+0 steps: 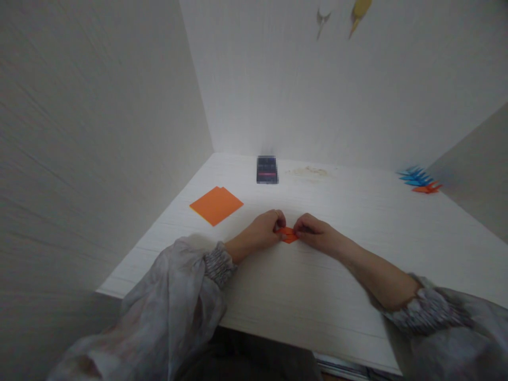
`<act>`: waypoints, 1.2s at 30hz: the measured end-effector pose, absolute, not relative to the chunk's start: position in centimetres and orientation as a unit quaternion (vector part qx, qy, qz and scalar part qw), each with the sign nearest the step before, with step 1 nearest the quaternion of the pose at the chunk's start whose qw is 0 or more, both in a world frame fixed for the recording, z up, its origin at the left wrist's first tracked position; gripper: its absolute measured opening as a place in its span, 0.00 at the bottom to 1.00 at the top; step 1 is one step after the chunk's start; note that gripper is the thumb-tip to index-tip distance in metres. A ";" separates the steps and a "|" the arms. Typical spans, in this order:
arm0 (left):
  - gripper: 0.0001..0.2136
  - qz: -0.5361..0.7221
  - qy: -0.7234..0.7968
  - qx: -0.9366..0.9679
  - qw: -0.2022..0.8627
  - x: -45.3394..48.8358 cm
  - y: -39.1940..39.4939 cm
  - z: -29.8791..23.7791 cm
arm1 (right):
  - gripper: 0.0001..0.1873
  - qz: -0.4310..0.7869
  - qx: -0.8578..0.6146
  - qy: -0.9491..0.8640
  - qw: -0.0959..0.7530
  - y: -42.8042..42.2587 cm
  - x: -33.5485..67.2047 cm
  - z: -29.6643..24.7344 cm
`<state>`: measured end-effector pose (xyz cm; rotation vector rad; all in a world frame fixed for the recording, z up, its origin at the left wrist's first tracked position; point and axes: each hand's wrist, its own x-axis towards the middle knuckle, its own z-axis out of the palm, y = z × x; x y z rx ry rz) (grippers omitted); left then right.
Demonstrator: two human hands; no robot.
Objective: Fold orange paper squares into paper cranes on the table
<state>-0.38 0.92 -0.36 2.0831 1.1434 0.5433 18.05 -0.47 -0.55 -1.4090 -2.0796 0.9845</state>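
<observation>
A small folded orange paper (288, 234) lies on the white table (357, 254) between my two hands. My left hand (266, 228) pinches its left end with fingers closed. From the other side, my right hand (313, 232) grips the right end, its fingers curled shut. Both hands rest on the tabletop near its middle. Most of the paper is hidden under my fingertips.
A stack of orange paper squares (216, 205) lies at the left. A dark small box (267, 169) stands at the back by the wall. Folded blue and orange paper pieces (420, 180) sit at the far right. Walls close in on the left and back.
</observation>
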 end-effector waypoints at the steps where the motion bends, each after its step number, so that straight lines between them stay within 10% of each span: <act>1: 0.09 0.209 0.440 0.802 0.347 -0.3 1.0 -0.3 | 0.04 0.345 -0.514 -0.754 0.220 -0.5 18.0 -0.6; 36: 0.12 0.189 0.441 0.789 0.384 -0.1 1.0 0.3 | 0.05 0.327 -0.568 -0.726 0.209 0.2 18.0 -0.7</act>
